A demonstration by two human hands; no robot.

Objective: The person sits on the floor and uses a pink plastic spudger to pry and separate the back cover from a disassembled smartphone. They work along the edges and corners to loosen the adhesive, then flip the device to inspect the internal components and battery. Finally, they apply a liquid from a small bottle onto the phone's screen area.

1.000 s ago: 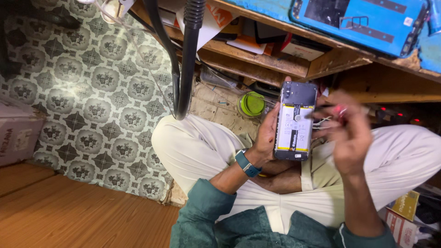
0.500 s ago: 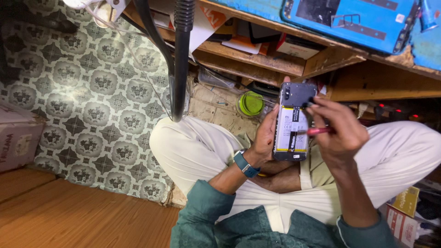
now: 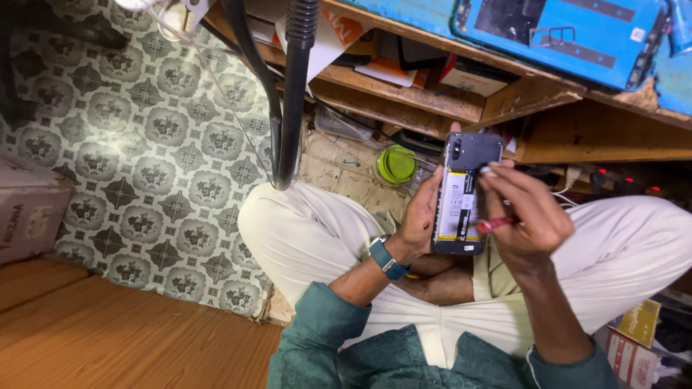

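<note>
1. The opened black smartphone with its back cover off (image 3: 463, 194) is being gripped upright by the left hand (image 3: 420, 216) above the lap.
2. A slim red-handled tool (image 3: 494, 224) is being pinched by the right hand (image 3: 525, 216); the tip is best being kept steady, pressure light.

Open floor left of the black gooseneck arm (image 3: 295, 94): patterned tiles (image 3: 130, 144), nothing standing there. Right of it, little room: green lid (image 3: 395, 164) just beside, wooden shelf (image 3: 432, 101) overhanging above, crossed knees below, cardboard box (image 3: 29, 216) well apart at far left.
</note>
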